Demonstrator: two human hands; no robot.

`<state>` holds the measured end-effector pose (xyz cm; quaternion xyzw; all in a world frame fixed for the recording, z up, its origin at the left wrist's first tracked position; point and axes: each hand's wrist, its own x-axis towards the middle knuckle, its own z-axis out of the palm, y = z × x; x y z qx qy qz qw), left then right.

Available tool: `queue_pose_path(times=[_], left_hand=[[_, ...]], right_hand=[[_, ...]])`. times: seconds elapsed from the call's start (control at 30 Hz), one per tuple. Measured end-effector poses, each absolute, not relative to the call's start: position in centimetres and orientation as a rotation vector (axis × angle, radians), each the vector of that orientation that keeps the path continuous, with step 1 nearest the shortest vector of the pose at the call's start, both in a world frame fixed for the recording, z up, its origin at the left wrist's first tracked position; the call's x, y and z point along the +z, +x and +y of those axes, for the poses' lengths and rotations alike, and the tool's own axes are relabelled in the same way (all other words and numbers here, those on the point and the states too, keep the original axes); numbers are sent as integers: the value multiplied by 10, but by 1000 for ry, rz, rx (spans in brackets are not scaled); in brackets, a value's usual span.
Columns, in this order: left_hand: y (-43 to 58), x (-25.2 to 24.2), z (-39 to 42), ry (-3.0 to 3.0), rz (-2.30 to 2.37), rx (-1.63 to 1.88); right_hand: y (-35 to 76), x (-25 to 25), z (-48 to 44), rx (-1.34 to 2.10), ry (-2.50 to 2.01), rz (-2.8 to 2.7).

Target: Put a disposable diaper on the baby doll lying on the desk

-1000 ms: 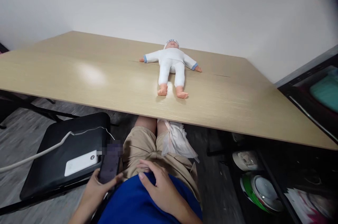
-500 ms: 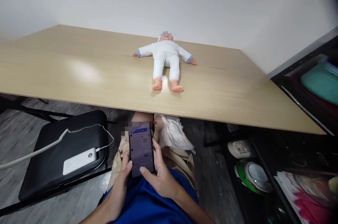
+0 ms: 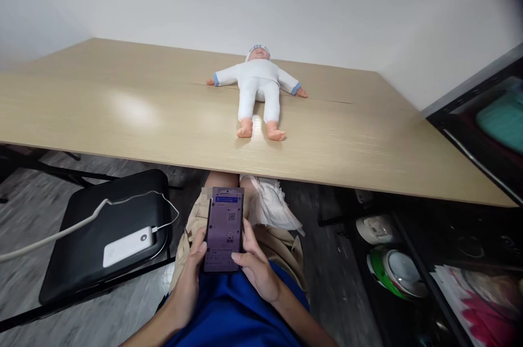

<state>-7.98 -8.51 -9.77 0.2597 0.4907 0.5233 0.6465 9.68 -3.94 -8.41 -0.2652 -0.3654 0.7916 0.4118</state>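
Above my lap I hold a dark smartphone (image 3: 223, 232) upright, its screen lit with a chat-like page. My left hand (image 3: 190, 273) grips its left edge, thumb along the side. My right hand (image 3: 258, 265) holds the right edge, and its thumb lies over the lower right of the screen. The fingers behind the phone are hidden. A white diaper (image 3: 272, 205) rests on my leg, partly under the table edge. On the table lies a baby doll (image 3: 258, 83) in white clothes with blue cuffs, face up, arms spread, feet toward me.
The wooden table (image 3: 143, 140) spans the view before a pale wall. At left, a black folding chair (image 3: 81, 243) bears a white power bank (image 3: 127, 246) with a cable (image 3: 61, 238). On the right, a dark shelf (image 3: 417, 232) holds a green-and-white round container (image 3: 394, 273) and other items.
The phone has shifted slightly right and stands straighter. My right thumb has moved from the lower middle of the screen to its right side. The view has shifted a little.
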Motion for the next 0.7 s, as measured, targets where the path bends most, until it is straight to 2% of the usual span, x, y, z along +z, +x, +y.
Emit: queue_pose_path(times=[0.27, 0.53, 0.7], left_hand=[[-77, -86, -93, 628, 1144, 1148], [-81, -107, -95, 666, 1190, 1138], [-77, -104, -91, 723, 1216, 1186]], right_hand=[[108, -87, -41, 1991, -716, -1003], [107, -88, -42, 1958, -731, -1044], [101, -80, -42, 1859, -858, -1092]])
